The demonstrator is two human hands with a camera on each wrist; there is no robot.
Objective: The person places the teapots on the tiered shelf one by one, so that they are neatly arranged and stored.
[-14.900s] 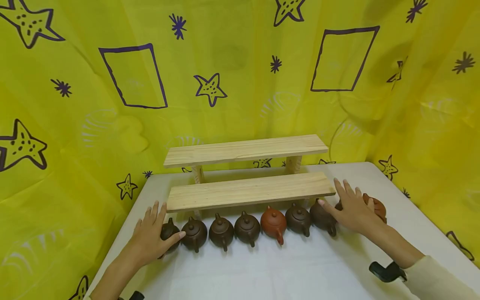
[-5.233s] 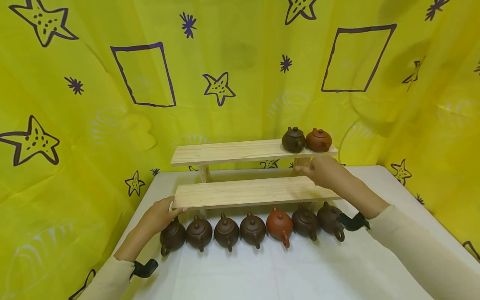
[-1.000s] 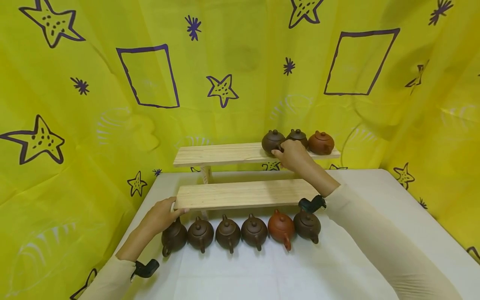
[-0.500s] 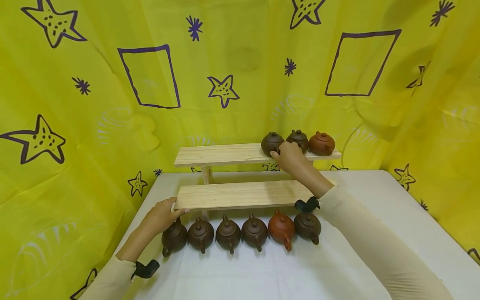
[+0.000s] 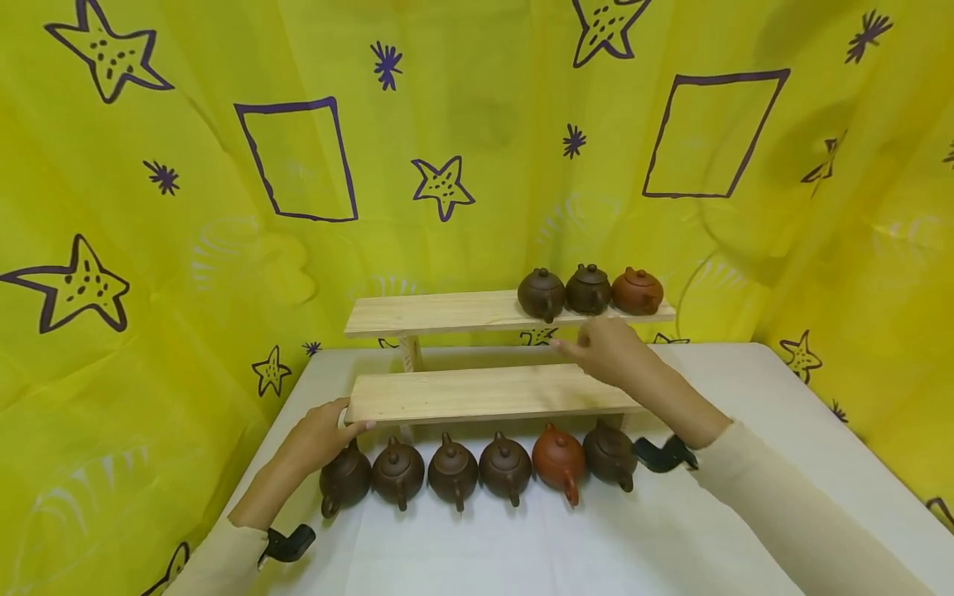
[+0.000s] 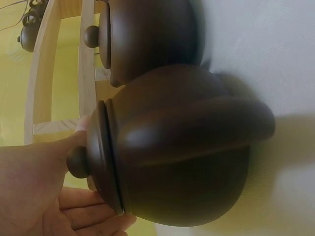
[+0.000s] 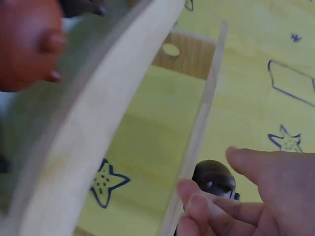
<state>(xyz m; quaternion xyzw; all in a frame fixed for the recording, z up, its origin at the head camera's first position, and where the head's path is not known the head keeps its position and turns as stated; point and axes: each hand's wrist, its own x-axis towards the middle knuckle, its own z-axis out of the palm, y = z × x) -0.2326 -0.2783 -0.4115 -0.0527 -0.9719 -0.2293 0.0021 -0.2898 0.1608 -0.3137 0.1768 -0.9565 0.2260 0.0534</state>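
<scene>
My right hand (image 5: 613, 352) holds nothing, its fingers loosely curled and thumb apart, in front of the upper wooden shelf (image 5: 432, 313). On that shelf's right part stand a dark brown teapot (image 5: 541, 295), a second dark teapot (image 5: 589, 291) and a reddish teapot (image 5: 637, 291). My left hand (image 5: 309, 439) holds the left end of the lower wooden shelf (image 5: 477, 392), thumb at its front edge. Beside it on the table is a dark teapot (image 6: 182, 182), handle toward the viewer. The left fingers (image 6: 93, 216) are partly hidden behind this teapot in the left wrist view.
On the white table (image 5: 462, 555), several more teapots form a row before the lower shelf, including a reddish teapot (image 5: 559, 457) and a dark teapot (image 5: 609, 455) at the right end. A yellow patterned curtain (image 5: 477, 108) hangs behind.
Half a second ago my right hand was at the left dark teapot on the upper shelf; it has let go and drawn back, down and right. Earlier, that teapot stood at the row's right end.
</scene>
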